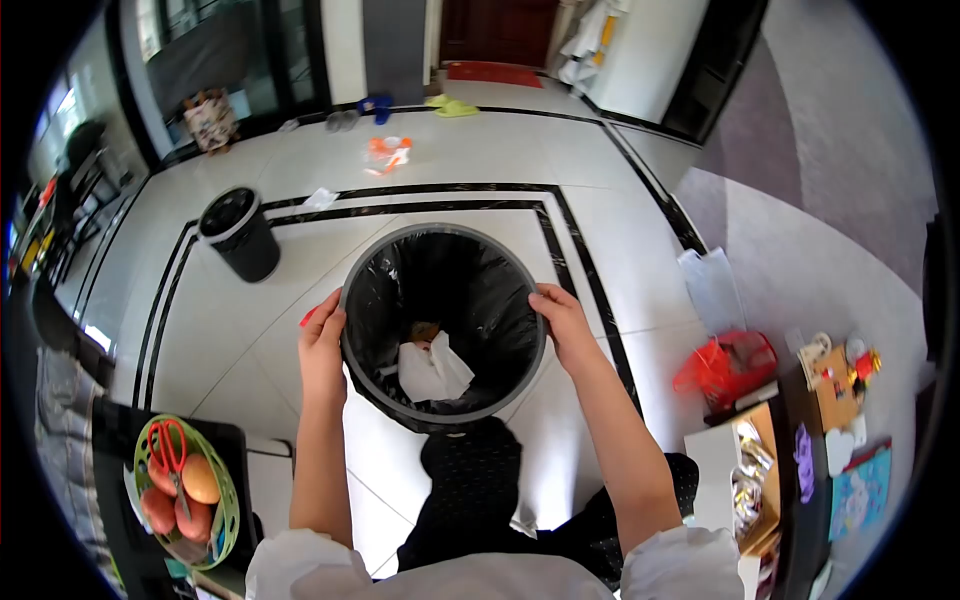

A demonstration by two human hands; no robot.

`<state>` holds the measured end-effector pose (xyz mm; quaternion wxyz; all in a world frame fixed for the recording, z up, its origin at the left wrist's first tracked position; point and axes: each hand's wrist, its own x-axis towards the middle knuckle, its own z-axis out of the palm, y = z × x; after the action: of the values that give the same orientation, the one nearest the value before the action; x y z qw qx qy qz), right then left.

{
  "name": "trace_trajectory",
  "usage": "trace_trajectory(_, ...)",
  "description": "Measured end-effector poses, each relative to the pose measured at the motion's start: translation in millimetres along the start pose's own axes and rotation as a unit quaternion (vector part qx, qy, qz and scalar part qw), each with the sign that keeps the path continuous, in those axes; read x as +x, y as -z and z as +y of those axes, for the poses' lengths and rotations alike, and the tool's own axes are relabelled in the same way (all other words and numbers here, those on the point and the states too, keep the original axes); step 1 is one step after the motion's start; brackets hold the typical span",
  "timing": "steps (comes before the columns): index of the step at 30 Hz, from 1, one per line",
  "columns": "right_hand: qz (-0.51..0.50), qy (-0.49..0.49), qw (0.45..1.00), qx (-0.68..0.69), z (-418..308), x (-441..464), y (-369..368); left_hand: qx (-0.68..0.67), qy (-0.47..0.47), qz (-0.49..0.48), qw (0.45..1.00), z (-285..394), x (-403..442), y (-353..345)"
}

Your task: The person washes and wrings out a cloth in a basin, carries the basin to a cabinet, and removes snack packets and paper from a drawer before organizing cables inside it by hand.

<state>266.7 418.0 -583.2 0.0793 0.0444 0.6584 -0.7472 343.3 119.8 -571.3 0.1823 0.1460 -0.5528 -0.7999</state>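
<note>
Between my two hands is a round trash can [535, 365] with a grey rim, lined with a black plastic bag [480, 280]. A crumpled white tissue [435, 370] lies inside it, beside a small brownish scrap [424, 331]. My left hand [322, 335] is closed on the rim at the left side, with a bit of red showing beside its fingers. Opposite it, my right hand [565, 318] grips the rim at the right, thumb over the edge. The can's outer wall and base are mostly hidden from above.
Another black trash can [255, 250] stands on the tiled floor. Orange-and-clear packaging [388, 153] and a white scrap [321, 199] lie farther off. At left, a green basket [228, 490] holds fruit and red scissors [167, 450]. A red plastic bag [727, 365] sits by an open drawer [765, 470].
</note>
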Motion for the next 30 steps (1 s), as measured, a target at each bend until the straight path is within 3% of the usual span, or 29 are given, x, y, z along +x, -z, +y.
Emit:
trace_trajectory(4, 0.09, 0.028, 0.993, 0.069, -20.6, -41.1, 65.8, 0.024, 0.064, -0.099, 0.993, -1.9, -15.0, -59.0)
trace_trajectory(11, 0.216, 0.045, 0.975, 0.029, -20.2, -145.3, 153.3, 0.084, 0.147, -0.266, 0.949, -42.3, -55.7, -141.7)
trace_trajectory(18, 0.306, -0.02, 0.95, 0.064, -7.2, -223.2, 222.2, 0.191, 0.241, -0.433, 0.847, -53.0, -116.4, -190.8)
trace_trajectory(30, 0.356, 0.056, 0.923, 0.134, -22.9, -359.0, 265.7, 0.132, 0.246, -0.519, 0.808, -37.3, -208.0, -252.2)
